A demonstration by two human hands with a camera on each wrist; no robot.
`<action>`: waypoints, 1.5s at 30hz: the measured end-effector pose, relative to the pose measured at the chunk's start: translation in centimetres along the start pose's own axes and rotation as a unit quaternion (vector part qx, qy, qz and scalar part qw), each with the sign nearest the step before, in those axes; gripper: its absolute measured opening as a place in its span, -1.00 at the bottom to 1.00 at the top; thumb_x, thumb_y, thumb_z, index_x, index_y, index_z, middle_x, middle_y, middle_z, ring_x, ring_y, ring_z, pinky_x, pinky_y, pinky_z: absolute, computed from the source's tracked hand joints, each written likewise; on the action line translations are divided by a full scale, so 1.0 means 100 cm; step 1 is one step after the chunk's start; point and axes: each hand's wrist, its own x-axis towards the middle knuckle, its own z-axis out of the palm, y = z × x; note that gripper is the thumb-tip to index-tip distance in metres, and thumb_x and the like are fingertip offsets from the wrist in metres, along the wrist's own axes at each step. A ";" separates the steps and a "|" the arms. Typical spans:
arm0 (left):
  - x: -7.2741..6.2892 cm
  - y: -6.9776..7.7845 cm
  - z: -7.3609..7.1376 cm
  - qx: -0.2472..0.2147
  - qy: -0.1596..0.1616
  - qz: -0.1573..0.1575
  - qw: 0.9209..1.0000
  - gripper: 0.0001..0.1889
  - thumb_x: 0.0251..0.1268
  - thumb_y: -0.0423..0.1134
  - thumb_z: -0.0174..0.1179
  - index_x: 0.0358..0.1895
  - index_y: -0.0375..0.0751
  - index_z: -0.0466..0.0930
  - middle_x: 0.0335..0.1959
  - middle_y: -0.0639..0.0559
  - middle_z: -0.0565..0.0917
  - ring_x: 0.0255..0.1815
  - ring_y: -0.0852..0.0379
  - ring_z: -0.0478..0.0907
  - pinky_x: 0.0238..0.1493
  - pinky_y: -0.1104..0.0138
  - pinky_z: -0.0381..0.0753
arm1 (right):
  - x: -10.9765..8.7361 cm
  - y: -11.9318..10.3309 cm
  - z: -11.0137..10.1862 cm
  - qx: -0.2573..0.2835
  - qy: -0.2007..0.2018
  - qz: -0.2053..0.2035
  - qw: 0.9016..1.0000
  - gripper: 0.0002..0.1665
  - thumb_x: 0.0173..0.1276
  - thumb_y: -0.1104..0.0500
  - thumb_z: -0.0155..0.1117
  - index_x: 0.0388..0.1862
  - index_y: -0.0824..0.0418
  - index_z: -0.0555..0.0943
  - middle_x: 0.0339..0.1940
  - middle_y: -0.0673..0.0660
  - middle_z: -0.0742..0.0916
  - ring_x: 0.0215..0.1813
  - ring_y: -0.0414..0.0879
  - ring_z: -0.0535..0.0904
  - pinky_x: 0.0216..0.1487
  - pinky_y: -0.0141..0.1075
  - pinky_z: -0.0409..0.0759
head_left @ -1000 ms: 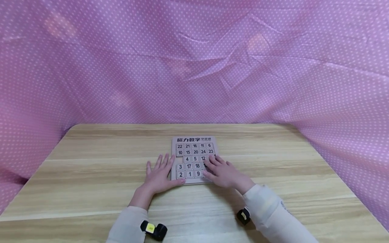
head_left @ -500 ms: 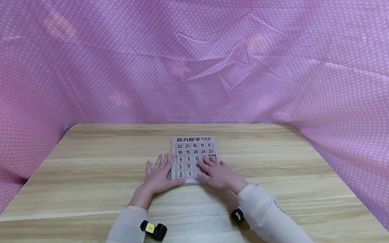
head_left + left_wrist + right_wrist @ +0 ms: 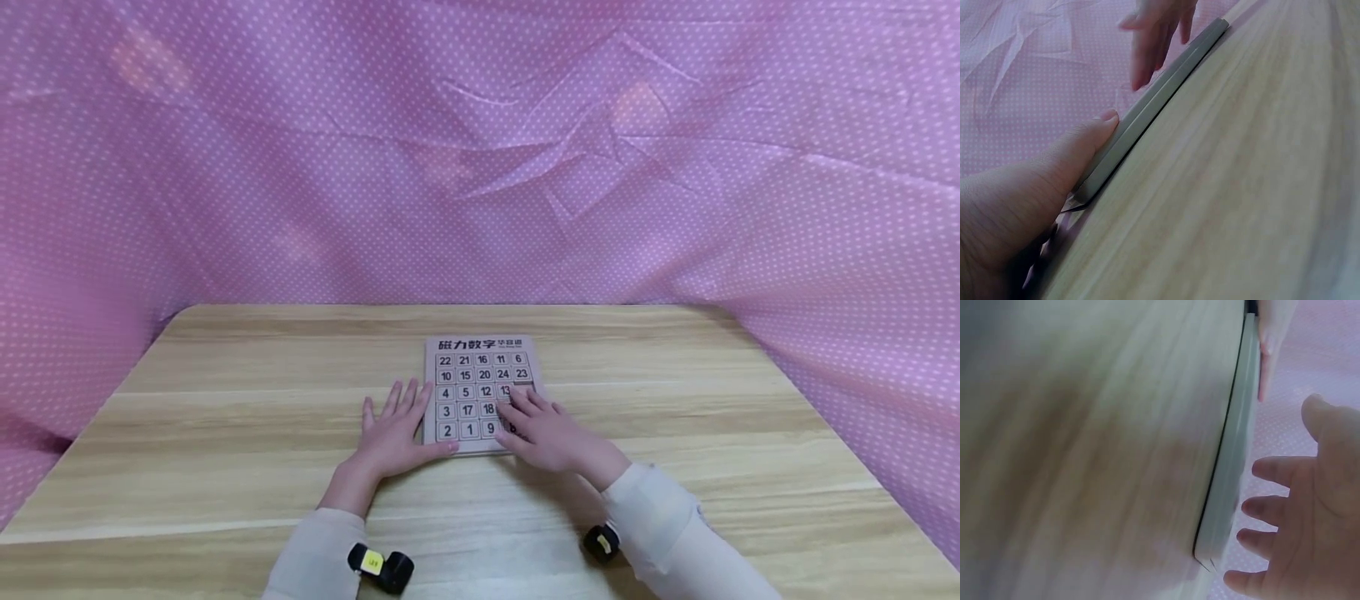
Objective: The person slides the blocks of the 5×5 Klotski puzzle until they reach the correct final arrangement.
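A number sliding puzzle point(image 3: 487, 392) with pale square tiles in a grey frame lies flat on the table. My left hand point(image 3: 392, 442) rests at its left side, fingers spread straight, thumb on the near left corner; in the left wrist view that thumb point(image 3: 1094, 134) lies on the frame's rim. Over the right-hand columns is my right hand point(image 3: 551, 433), fingers extended and slightly spread, hiding several tiles. Tile 13 point(image 3: 505, 391) shows just beside its fingertips. In the right wrist view the right hand point(image 3: 1300, 512) has its fingers just above the board's edge, apart from it in that view.
The wooden table point(image 3: 262, 433) extends on all sides of the puzzle. A pink dotted cloth point(image 3: 480, 167) hangs behind and along both sides. Black wrist cameras point(image 3: 381, 568) are worn at both cuffs.
Tiles 4, 5 and 12 have slid one place left, filling the gap at the third row's left end. My right hand went left, then back right, uncovering tile 13. The left hand stayed put.
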 end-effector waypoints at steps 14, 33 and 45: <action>-0.002 0.003 0.000 0.001 -0.008 -0.007 1.000 0.09 -0.27 0.53 -0.11 0.35 -0.06 -0.13 0.34 -0.09 -0.11 0.31 -0.07 -0.32 0.12 -0.11 -0.51 | -0.039 0.003 -0.002 -0.021 -0.013 -0.009 1.000 -0.24 0.30 -0.21 -0.20 0.28 0.29 0.14 0.31 0.24 0.16 0.30 0.17 -0.07 0.17 0.12 -0.02; -0.003 0.005 0.002 0.007 -0.005 -0.005 1.000 0.10 -0.29 0.54 -0.10 0.34 -0.09 -0.10 0.33 -0.11 -0.10 0.31 -0.10 -0.30 0.12 -0.13 -0.47 | -0.022 0.011 0.000 -0.020 -0.003 0.013 1.000 -0.23 0.30 -0.19 -0.18 0.27 0.34 0.14 0.31 0.25 0.13 0.30 0.18 -0.07 0.15 0.14 0.01; -0.002 0.005 0.002 0.004 -0.004 -0.008 1.000 0.10 -0.28 0.54 -0.11 0.34 -0.08 -0.12 0.34 -0.10 -0.11 0.31 -0.09 -0.31 0.12 -0.12 -0.49 | -0.010 -0.012 -0.004 -0.050 -0.012 -0.026 0.998 -0.22 0.28 -0.28 -0.30 0.30 0.21 0.13 0.33 0.21 0.09 0.31 0.17 -0.10 0.16 0.13 -0.03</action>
